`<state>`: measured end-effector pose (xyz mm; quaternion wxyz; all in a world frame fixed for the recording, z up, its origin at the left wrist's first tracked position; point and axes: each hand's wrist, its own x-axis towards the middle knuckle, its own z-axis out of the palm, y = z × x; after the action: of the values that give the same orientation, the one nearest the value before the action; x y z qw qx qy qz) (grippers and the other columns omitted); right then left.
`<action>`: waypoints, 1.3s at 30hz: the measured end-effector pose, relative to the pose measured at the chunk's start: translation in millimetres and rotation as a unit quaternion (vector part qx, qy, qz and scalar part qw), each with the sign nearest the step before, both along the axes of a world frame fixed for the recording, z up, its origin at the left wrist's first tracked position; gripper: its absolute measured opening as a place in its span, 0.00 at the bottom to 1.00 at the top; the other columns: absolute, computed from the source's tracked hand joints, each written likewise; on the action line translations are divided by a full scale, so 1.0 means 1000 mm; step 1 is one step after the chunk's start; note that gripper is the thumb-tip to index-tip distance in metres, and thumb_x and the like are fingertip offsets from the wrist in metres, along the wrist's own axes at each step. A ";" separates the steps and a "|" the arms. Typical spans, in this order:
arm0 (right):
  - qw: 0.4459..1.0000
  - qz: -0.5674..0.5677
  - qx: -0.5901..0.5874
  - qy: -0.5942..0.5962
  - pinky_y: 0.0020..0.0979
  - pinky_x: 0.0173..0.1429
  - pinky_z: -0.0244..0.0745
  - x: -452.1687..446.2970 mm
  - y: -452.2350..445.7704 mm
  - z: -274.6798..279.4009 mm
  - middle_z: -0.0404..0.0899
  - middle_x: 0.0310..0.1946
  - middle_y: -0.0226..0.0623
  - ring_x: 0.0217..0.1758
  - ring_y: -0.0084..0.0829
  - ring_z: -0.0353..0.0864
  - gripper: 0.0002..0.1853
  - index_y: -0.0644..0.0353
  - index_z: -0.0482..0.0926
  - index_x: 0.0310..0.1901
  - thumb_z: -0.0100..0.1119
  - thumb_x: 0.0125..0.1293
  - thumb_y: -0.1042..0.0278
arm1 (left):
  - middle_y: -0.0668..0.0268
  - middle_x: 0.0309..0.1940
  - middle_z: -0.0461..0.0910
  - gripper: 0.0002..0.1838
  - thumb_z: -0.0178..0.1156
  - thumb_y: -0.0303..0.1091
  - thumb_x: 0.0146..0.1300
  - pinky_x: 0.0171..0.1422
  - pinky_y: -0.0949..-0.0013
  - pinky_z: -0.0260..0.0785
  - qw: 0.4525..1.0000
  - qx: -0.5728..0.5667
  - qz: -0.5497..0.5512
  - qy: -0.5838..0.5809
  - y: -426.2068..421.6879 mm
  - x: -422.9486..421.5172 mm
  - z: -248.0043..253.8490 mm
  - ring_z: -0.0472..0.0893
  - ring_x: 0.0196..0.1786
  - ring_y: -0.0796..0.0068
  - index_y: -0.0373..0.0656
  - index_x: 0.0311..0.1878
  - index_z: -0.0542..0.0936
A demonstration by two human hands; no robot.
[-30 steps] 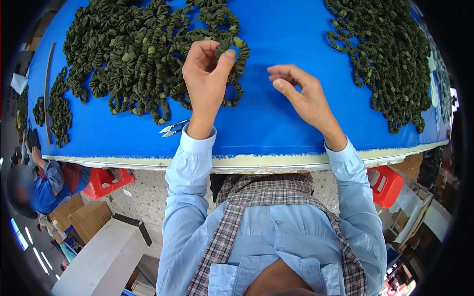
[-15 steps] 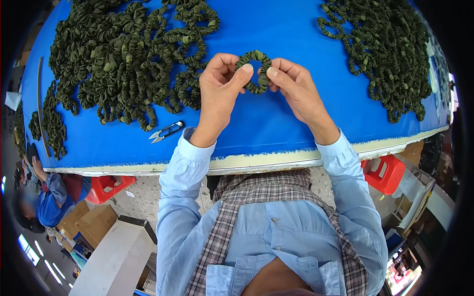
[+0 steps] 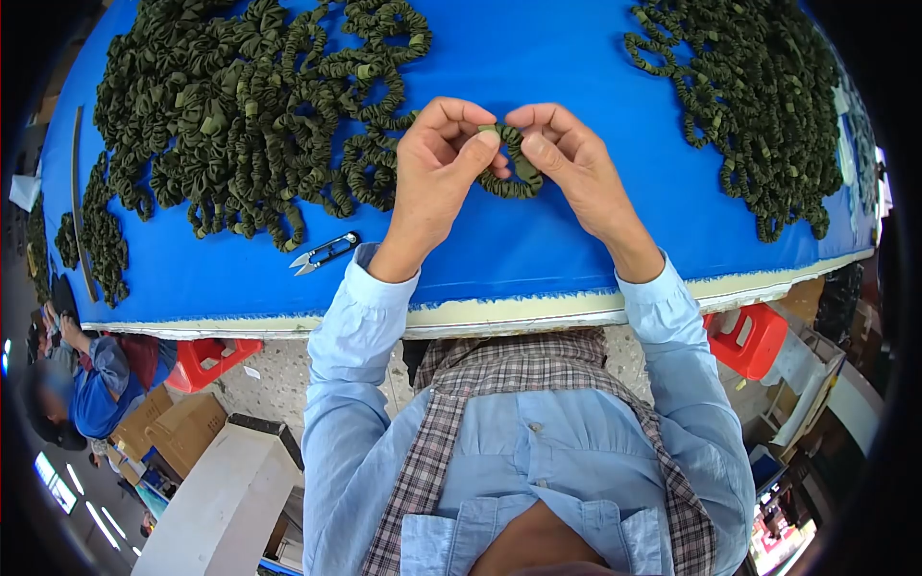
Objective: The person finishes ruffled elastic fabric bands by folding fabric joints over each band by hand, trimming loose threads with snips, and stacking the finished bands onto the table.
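Note:
A dark green gathered fabric scrunchie is held up over the blue table. My left hand pinches its upper left part between thumb and fingers. On the other side, my right hand has its thumb and curled fingers against the upper right of the ring. The hands almost meet at the top, and the fingertips hide part of the fabric there. Thread snips with a dark handle lie on the table left of my left wrist.
A large heap of green scrunchies covers the table's left side; another heap lies at right. The blue table cover ends at a pale front edge. A person in blue is at far left. Red stools stand below.
The scrunchie has turned and sits slightly lower between my fingers. My hands have come closer together at its top, with the index fingers stretched toward each other.

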<state>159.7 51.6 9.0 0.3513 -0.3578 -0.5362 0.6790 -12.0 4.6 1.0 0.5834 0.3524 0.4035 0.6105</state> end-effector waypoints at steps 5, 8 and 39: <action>0.999 0.039 0.006 -0.010 0.21 0.43 0.69 0.002 0.001 0.005 0.77 0.32 0.29 0.36 0.18 0.72 0.12 0.59 0.76 0.54 0.59 0.74 0.65 | 0.62 0.35 0.79 0.08 0.57 0.24 0.70 0.38 0.75 0.72 1.000 0.002 -0.010 0.005 -0.001 0.007 -0.003 0.76 0.31 0.76 0.37 0.51 0.76; 0.971 -0.052 -0.167 0.165 0.25 0.44 0.70 -0.002 -0.005 0.012 0.76 0.31 0.29 0.35 0.20 0.72 0.11 0.58 0.75 0.54 0.59 0.73 0.68 | 0.62 0.32 0.79 0.08 0.57 0.23 0.69 0.33 0.77 0.66 0.992 -0.014 -0.028 -0.122 0.000 0.002 -0.002 0.72 0.27 0.79 0.36 0.50 0.76; 0.997 -0.053 0.045 -0.032 0.18 0.25 0.57 0.012 0.015 0.011 0.71 0.17 0.24 0.21 0.12 0.60 0.10 0.63 0.84 0.43 0.71 0.60 0.76 | 0.66 0.23 0.75 0.11 0.48 0.17 0.63 0.24 0.78 0.59 0.999 -0.017 -0.005 -0.040 0.003 0.001 -0.001 0.64 0.19 0.84 0.36 0.48 0.73</action>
<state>171.6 66.9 19.7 0.3857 -0.3909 -0.5575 0.6226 -10.9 7.4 0.2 0.6078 0.3199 0.3886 0.6142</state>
